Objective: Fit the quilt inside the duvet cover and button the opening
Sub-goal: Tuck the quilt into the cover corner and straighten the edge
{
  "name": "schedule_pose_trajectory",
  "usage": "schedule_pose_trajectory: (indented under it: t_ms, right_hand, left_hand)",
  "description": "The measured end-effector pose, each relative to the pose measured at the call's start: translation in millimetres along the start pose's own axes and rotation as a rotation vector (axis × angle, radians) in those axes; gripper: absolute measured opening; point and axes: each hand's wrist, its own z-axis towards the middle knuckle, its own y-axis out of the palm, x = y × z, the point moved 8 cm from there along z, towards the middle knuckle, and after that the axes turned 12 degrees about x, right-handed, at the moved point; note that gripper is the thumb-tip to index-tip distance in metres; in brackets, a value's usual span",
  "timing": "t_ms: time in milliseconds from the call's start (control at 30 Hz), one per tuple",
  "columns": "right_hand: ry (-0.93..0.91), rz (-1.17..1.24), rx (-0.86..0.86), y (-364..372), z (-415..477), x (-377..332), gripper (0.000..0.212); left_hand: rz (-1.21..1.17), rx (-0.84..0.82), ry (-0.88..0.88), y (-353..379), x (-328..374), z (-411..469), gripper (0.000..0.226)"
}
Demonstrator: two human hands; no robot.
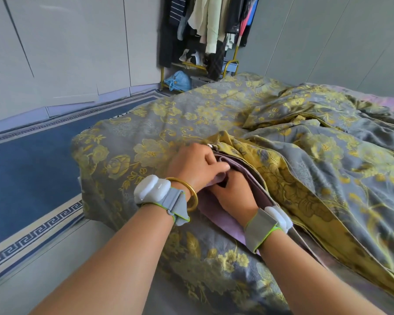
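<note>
A blue rug [32, 173] with a key-pattern border lies on the floor left of the bed. At the far wall a clothes rack [209, 30] hangs full, with a pale blue bag [178, 81] by its foot. The grey, yellow-flowered duvet cover [159, 123] covers the bed in rumpled folds, its long axis running away from the person toward the rack. Its open edge runs diagonally from the hands down to the lower right, where a yellow flap [293, 189] is folded back beside it. The mauve quilt [218, 221] shows in that gap (only a strip of it). The left hand [195, 163], a gold bangle [191, 194] at the wrist, pinches the quilt's edge with curled fingers. The right hand [234, 195], touching it, curls its fingers into the same fold, tips hidden.
</note>
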Motion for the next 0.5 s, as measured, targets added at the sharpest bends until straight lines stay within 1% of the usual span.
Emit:
schedule_pose_trajectory:
  t_ms: [67,133,200,233,300,367,433,500]
  right_hand:
    - [-0.021,0.138,-0.012,2,-12,2,0.030]
    - [-0.008,0.267,-0.035,-4,-13,6,0.038]
    - [0.044,0.319,-0.085,-2,-15,11,0.048]
    - [0.056,0.358,-0.110,-1,-16,11,0.052]
    - [0.118,0.402,-0.136,3,-17,17,0.054]
    - [0.113,0.364,-0.117,3,-15,20,0.046]
    - [0.046,0.178,-0.100,4,-8,25,0.040]
    - [0.067,0.029,-0.110,5,-3,33,0.057]
  left_hand:
    - [0.108,-0.104,0.056,15,2,-7,0.033]
    - [0.234,-0.157,0.111,25,-3,-10,0.044]
    - [0.310,-0.126,0.137,28,-9,-9,0.045]
    - [0.351,-0.095,0.157,28,-11,-7,0.042]
    - [0.395,-0.042,0.194,29,-14,-7,0.027]
    - [0.384,-0.002,0.162,27,-19,-7,0.015]
    - [0.302,-0.011,0.060,23,-28,-4,0.012]
    - [0.189,-0.004,-0.052,14,-41,2,0.008]
